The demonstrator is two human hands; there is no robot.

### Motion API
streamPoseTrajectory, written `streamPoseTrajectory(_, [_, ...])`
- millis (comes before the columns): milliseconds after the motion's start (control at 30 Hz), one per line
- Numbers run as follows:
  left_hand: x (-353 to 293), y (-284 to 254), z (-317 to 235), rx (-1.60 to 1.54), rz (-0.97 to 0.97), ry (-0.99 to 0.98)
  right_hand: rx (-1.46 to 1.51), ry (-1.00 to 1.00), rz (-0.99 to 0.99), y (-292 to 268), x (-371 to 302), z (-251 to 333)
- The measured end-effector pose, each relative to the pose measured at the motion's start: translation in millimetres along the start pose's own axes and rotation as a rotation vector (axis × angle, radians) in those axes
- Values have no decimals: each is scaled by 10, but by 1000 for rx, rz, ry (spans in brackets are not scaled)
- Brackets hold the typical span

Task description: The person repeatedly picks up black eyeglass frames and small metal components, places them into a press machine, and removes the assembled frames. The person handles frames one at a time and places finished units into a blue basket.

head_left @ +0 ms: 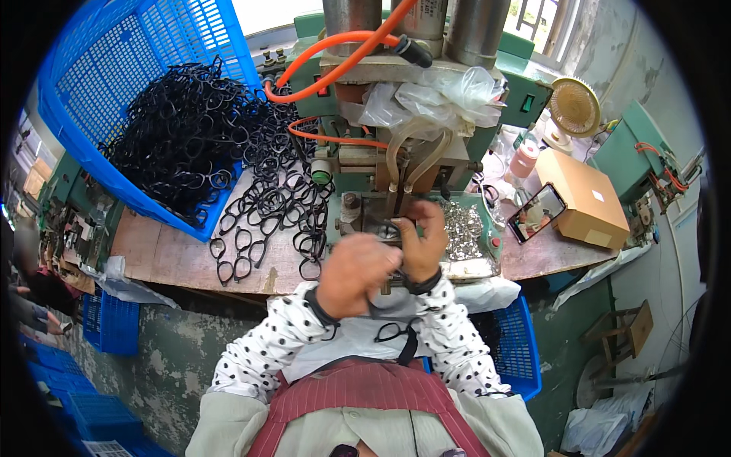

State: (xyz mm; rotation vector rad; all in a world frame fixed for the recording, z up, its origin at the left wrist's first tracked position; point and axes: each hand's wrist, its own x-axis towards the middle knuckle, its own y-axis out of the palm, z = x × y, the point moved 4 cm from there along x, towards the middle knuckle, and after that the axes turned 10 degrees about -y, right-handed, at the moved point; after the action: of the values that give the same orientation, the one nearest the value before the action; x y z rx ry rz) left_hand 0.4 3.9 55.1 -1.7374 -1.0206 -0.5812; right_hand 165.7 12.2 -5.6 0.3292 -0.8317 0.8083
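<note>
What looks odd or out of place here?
Black eyeglass frames trail from the blue crate, which looks tipped, onto the table in a loose tangle. Clear plastic bunched on the machine also looks makeshift.

The left forearm (263, 343) and right forearm (463, 346) angled inward; the left hand (352, 276) blurred close beside the right hand (423, 247), its fingers (431, 215) bent.

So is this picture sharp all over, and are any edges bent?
Head view: the left hand is smeared, probably motion blur; the right hand is clearer. Head view: the table's front edge bends, a fisheye effect. Head view: the upper-right window glares bright.
</note>
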Motion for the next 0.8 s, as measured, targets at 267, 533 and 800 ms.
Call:
streamPoseTrajectory(267, [-131, 344, 59, 29, 95, 118, -866, 225, 273, -1331, -4, -1024])
streamPoseTrajectory(533, [-168, 387, 80, 17, 68, 118, -932, 120, 369, -1236, -250, -951])
streamPoseTrajectory(800, [-153, 240, 52, 140, 145, 179, -740, 117, 255, -1150, -235, -919])
